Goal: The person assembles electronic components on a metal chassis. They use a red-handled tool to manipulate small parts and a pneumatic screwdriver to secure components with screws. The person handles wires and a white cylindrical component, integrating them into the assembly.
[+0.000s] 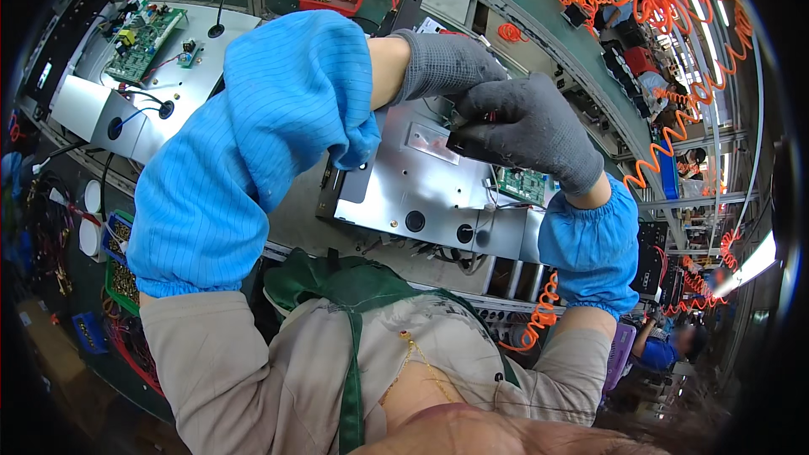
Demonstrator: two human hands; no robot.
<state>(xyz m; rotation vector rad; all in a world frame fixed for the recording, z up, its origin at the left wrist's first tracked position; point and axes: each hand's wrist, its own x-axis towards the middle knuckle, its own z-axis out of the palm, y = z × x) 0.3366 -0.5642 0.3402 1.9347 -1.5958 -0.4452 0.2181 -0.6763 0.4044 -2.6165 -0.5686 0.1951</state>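
While my gloved left hand (451,66) meets my curled right hand (531,125) over the metal chassis (425,190) at twelve o'clock from me, I judge this fine fingerwork; what they pinch, if anything, I cannot tell. From my hands, the next move likely calls for keeping clear of the green circuit board (524,185) at five o'clock. Bare sheet metal (381,195) gives room towards eight; the near edge (383,226) runs around seven.

Soft glare on metal panel (434,194); light strip (747,268) at right (blown white); corners black, edges bent.
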